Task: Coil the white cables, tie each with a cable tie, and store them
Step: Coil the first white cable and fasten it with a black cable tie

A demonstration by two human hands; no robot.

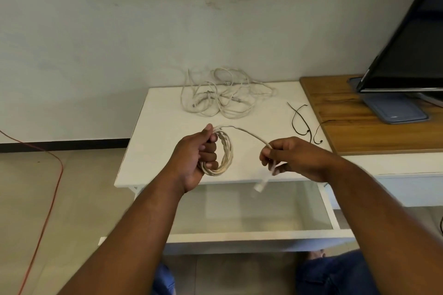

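Note:
My left hand [199,158] grips a coil of white cable [226,155] of several loops, held upright above the front of the white table [163,112]. The cable's free end arcs right to my right hand [290,158], which pinches it near its end. The white plug [260,185] hangs blurred below those fingers. A tangled pile of white cables [223,96] lies at the back of the table. Black cable ties [300,120] lie near the table's right edge.
An open white drawer [251,237] juts out below the table front. A wooden desk [347,124] with a dark monitor [412,50] on its stand is at the right. A red cord [50,187] runs over the floor at the left. My knees show at the bottom.

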